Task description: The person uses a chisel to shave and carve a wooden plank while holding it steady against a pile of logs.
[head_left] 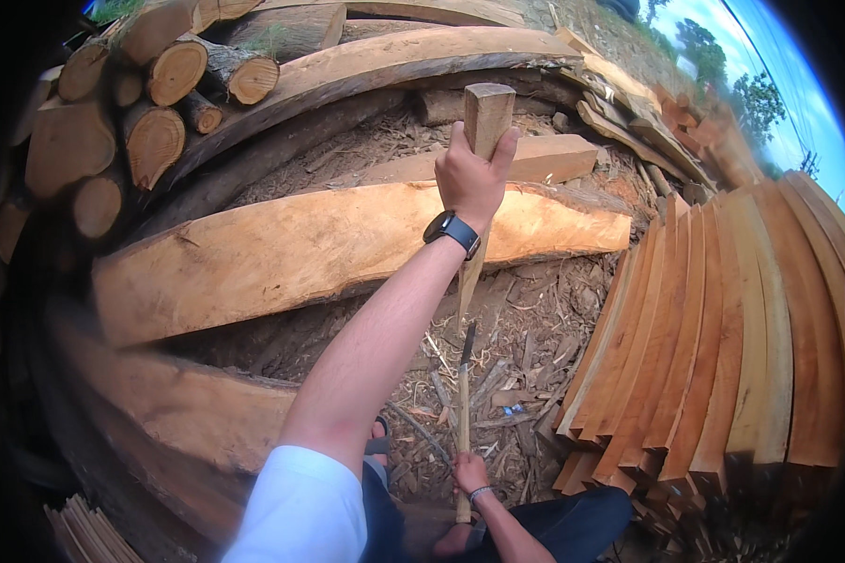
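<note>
My left hand [474, 178], with a dark watch on its wrist, is closed around the upper part of a wooden stake [488, 111]. The stake stands upright, thick and squared at the top and narrowing downward. My right hand [472, 472], low in the view, grips the long wooden handle [463, 413] of a blade tool. Its narrow dark metal blade [468, 343] points up at the lower end of the stake. Whether blade and stake touch, I cannot tell.
A broad sawn slab [347, 244] lies across behind the stake. Cut logs [178, 72] are piled at the far left, and stacked planks [695, 328] fill the right side. Bark and wood chips [526, 366] cover the ground. A sandalled foot [379, 439] shows beside my left arm.
</note>
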A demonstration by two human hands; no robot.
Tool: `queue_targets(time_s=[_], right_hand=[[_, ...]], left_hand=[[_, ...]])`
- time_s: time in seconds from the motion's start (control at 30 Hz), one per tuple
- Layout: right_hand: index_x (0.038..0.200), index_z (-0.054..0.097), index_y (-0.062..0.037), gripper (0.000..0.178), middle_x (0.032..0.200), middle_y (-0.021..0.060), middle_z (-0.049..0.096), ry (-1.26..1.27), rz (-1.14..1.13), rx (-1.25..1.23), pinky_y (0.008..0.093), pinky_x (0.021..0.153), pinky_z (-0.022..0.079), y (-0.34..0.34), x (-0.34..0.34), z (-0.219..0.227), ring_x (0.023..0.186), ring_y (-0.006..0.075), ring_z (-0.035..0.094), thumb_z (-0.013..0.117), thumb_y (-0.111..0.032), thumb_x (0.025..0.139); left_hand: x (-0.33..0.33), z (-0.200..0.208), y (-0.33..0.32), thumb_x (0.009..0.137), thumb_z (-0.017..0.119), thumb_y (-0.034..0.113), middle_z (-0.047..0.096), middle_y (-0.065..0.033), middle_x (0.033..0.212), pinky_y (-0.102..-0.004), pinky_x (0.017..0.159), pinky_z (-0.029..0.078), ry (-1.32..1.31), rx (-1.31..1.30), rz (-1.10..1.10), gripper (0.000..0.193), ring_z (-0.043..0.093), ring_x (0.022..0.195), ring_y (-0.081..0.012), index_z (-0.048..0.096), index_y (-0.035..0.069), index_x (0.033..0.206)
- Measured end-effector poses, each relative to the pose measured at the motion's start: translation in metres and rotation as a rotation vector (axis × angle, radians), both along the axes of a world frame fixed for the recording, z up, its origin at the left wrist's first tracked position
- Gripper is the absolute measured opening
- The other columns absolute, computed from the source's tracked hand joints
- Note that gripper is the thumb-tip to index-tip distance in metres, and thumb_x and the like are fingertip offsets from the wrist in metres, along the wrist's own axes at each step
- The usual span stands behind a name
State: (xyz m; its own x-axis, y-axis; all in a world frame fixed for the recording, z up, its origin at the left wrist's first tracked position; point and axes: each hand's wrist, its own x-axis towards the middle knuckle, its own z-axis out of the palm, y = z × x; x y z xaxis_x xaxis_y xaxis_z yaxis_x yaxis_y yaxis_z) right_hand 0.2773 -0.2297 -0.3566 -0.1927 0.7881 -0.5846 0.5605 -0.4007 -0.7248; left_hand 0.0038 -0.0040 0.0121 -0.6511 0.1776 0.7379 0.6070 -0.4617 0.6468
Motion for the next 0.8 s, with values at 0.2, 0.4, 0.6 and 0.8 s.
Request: queue_targets(time_s=[0.2,0.4,0.6,0.8], right_hand=[[0.084,0.056,0.0036,0.041,0.063,0.0219,0.058,-0.054,0.012,0.648,0.048,0.06,0.049,0.002,-0.006,0.015,0.058,0.0369,0.061,0.039,-0.029,0.103],[0.087,0.059,0.006,0.044,0.076,0.03,0.063,-0.206,0.155,0.343,0.0541,0.071,0.048,-0.001,0.0,-0.019,0.079,0.0488,0.063,0.04,-0.031,0.102],[0.085,0.059,0.0027,0.043,0.077,0.0295,0.063,-0.205,0.117,0.533,0.0548,0.072,0.048,0.006,-0.002,-0.01,0.08,0.0485,0.062,0.04,-0.033,0.101],[0.084,0.058,0.004,0.042,0.076,0.0295,0.062,-0.3,0.312,0.466,0.0561,0.072,0.047,0.008,0.013,-0.042,0.08,0.0504,0.061,0.04,-0.03,0.101]], left_hand=[[-0.007,-0.001,0.002,0.084,0.069,0.056,0.067,-0.0235,0.071,-0.0454,0.058,0.054,-0.002,-0.022,0.034,0.061,0.069,0.07,-0.0408,0.057,-0.003,0.091],[-0.002,0.002,0.001,0.084,0.069,0.056,0.068,-0.0226,0.073,-0.0455,0.06,0.054,0.0,-0.03,0.095,0.059,0.069,0.071,-0.041,0.059,-0.002,0.095],[-0.007,0.002,0.003,0.085,0.07,0.052,0.069,-0.022,0.078,-0.0464,0.064,0.054,-0.041,-0.018,0.134,0.053,0.069,0.074,-0.0404,0.059,0.001,0.092],[-0.021,0.001,-0.002,0.085,0.071,0.048,0.07,-0.019,0.08,-0.0439,0.066,0.054,-0.088,0.003,0.178,0.048,0.07,0.076,-0.0384,0.059,0.002,0.093]])
